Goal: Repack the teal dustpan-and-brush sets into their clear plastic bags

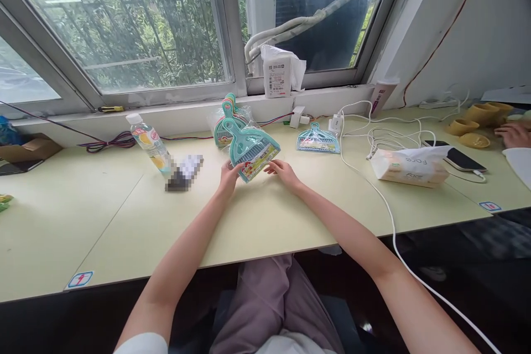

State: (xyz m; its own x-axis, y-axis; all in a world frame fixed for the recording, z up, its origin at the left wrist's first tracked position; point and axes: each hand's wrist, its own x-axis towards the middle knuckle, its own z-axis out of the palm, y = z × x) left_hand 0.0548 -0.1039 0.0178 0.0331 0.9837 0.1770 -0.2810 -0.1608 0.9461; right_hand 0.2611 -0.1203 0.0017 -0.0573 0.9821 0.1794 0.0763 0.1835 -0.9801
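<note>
A small teal dustpan-and-brush set [251, 146] with a printed label is held tilted just above the pale desk [265, 215]. My left hand [229, 175] grips its lower left corner, fingers closed on it. My right hand [282, 171] pinches its lower right edge. Behind it leans a stack of similar sets in clear wrap [226, 119]. Another teal set [317, 141] lies flat to the right.
A drink bottle [150, 144] stands at the left. A tissue pack [409, 166], a phone [462, 159] and white charger cables [373, 133] lie at the right. Another person's hand [514, 134] rests by yellow bowls [477, 119] at the far right.
</note>
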